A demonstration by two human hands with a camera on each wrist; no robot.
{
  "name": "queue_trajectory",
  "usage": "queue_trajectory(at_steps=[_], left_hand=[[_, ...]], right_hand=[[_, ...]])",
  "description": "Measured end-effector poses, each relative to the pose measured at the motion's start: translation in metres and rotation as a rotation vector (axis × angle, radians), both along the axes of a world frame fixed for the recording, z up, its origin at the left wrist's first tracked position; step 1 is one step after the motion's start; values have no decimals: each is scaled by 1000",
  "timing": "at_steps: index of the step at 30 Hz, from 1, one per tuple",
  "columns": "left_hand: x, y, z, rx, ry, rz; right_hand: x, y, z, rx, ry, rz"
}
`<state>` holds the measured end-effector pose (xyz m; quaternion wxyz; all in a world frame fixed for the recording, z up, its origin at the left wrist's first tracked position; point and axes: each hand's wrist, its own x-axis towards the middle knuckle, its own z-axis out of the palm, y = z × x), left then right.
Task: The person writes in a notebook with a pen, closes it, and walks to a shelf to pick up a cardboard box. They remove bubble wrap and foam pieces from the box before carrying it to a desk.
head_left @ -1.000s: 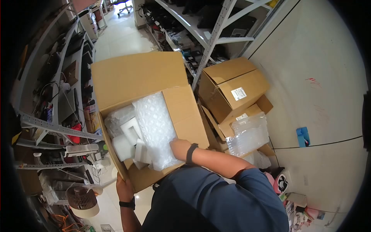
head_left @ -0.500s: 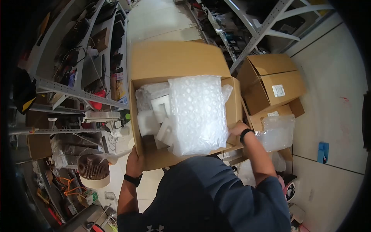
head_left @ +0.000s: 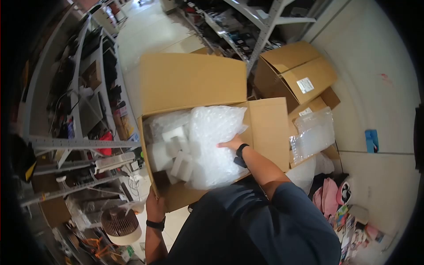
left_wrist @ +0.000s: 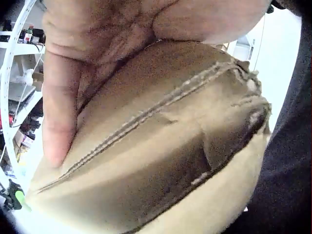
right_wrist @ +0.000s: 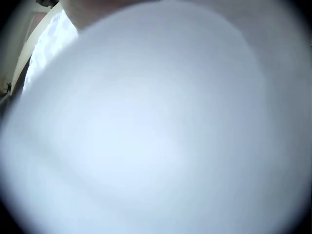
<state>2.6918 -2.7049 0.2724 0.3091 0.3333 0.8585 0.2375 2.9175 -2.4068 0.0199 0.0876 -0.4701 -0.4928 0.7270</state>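
Since half a second ago, my right hand has moved from the right side of the box onto the bubble wrap — one digit lies on it, the other fingers are hidden, so I cannot tell whether they pinch. The wrap lies inside the box, beside white foam blocks. My left hand grips the near left corner; a fan stands near. The right flap spreads outward beside my forearm, toward another carton.
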Motion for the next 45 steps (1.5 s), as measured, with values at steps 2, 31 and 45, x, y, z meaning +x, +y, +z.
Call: queue_trajectory(at_steps=[2,31,45], left_hand=[[-16,4,-1,13,-64,-35],[13,-18,-65,-24,-38,234],[151,-44,-22,41,-101,195]], right_hand=[[-19,-41,-54,166,-524,10],[429,121,68,996,-1066,-932],[-43,-24,97,923,-230,890]])
